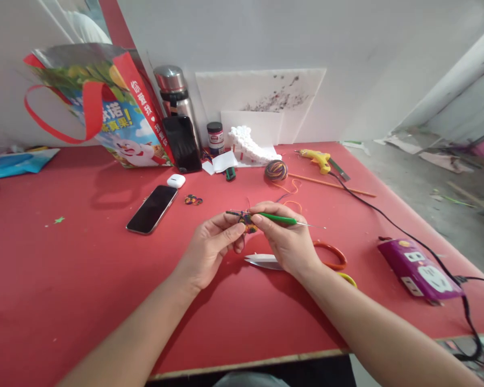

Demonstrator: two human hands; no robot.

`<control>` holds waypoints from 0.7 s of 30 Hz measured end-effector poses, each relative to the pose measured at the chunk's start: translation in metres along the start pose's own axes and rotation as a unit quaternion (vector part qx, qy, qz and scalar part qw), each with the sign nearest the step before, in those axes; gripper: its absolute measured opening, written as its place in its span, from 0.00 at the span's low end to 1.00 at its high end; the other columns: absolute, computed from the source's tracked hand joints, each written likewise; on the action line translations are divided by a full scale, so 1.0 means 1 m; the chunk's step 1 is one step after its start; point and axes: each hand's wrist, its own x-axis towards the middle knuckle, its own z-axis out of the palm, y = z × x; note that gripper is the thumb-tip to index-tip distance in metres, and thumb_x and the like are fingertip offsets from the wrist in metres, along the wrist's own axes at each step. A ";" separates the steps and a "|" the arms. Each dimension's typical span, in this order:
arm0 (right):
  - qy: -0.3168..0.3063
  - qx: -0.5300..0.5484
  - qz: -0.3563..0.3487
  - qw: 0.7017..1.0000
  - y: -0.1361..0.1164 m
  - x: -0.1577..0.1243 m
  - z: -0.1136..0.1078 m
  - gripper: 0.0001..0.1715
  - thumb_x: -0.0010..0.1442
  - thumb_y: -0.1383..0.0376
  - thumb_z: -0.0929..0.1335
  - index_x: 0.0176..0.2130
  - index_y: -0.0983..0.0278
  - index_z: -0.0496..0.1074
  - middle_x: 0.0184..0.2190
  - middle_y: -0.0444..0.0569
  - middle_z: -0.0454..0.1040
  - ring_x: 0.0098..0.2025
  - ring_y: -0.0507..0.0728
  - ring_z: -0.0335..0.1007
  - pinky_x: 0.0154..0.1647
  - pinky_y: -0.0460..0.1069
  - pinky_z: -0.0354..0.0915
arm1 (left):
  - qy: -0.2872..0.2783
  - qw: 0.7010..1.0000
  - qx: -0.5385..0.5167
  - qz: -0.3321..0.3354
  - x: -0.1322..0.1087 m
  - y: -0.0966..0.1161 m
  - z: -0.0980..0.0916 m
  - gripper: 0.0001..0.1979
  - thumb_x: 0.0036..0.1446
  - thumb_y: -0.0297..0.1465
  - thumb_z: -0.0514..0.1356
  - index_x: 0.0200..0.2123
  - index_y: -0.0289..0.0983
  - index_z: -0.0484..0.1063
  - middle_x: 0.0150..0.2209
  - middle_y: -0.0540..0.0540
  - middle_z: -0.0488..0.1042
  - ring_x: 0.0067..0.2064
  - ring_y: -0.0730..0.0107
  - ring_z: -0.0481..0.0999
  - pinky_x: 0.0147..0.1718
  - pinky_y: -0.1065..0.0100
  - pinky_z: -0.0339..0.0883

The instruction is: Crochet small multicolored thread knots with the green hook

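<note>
A small multicoloured crochet piece (250, 224) is pinched between the thumb and fingers of my left hand (218, 236). My right hand (284, 234) is closed around a crochet hook (280, 219) with a green handle, whose far end meets the crochet piece. Orange and dark yarn (293, 188) trails from a variegated yarn ball (276, 170) lying beyond my hands. Scissors (333, 255) with orange and yellow handles rest on the table, partly covered by my right hand and wrist. Left of my hands lies a small finished-looking crochet piece (193, 200).
On the red table (105, 279) are a phone (152, 209), a white earbud case (176, 181) and a purple power strip (419, 269) with a black cable. Behind stand a gift bag (121, 129), a thermos (185, 105) and a second phone (182, 142). A yellow glue gun (317, 159) lies at the back right.
</note>
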 end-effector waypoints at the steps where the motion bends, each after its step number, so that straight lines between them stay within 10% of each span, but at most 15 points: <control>1: -0.006 -0.007 -0.021 1.000 -0.001 0.000 -0.001 0.08 0.55 0.59 0.82 0.37 0.55 0.87 0.34 0.44 0.82 0.37 0.55 0.78 0.41 0.51 0.75 | 0.000 1.000 0.003 0.009 0.000 0.001 0.000 0.16 0.43 0.39 0.82 0.32 0.37 0.86 0.28 0.48 0.80 0.27 0.74 0.73 0.29 0.70 0.68; 9: -0.034 -0.200 -0.258 0.945 -0.012 -0.004 -0.003 0.12 0.64 0.72 0.76 0.43 0.55 0.87 0.38 0.47 0.81 0.40 0.56 0.80 0.43 0.52 0.77 | -0.009 0.999 0.012 0.029 0.002 0.010 -0.004 0.30 0.44 0.58 0.76 0.33 0.34 0.87 0.26 0.45 0.78 0.28 0.70 0.73 0.28 0.69 0.68; 21: -0.041 -0.220 -0.276 0.935 -0.022 -0.013 0.002 0.17 0.65 0.75 0.75 0.45 0.53 0.86 0.37 0.46 0.85 0.40 0.56 0.80 0.44 0.51 0.77 | -0.046 0.967 0.189 0.162 -0.007 0.009 -0.012 0.15 0.68 0.45 0.66 0.36 0.40 0.86 0.37 0.45 0.78 0.38 0.67 0.76 0.40 0.65 0.71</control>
